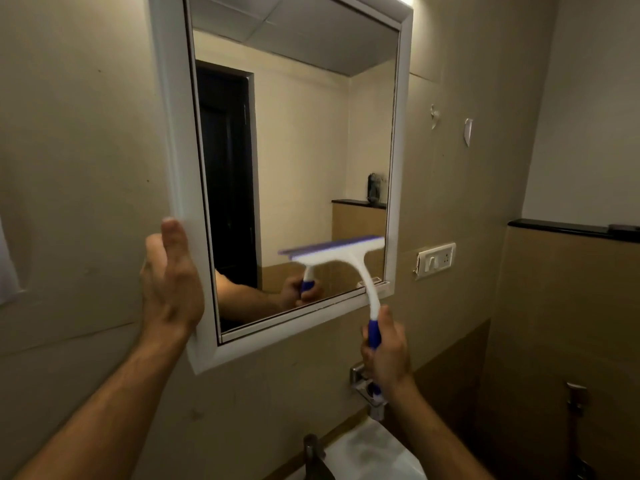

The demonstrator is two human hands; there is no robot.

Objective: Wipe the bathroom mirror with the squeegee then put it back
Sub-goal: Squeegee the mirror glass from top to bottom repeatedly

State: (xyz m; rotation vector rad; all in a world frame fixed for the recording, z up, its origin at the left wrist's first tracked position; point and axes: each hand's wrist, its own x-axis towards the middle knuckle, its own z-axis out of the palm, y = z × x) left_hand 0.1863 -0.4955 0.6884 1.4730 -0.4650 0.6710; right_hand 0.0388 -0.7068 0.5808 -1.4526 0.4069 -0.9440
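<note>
A white-framed bathroom mirror (166, 133) hangs on the beige wall and fills the upper middle of the view. My right hand (386, 355) grips the blue handle of a white squeegee (349, 263), whose blue-edged blade lies against the glass near the mirror's lower right corner. My left hand (171, 278) rests flat with fingers extended against the mirror's left frame edge. The glass reflects the squeegee, my hand and a dark doorway.
A metal holder (363, 381) is fixed to the wall under the mirror, behind my right wrist. A white switch plate (436, 259) sits right of the mirror. A tap (313, 448) and white basin (377, 455) lie below. A black ledge (561, 228) runs at right.
</note>
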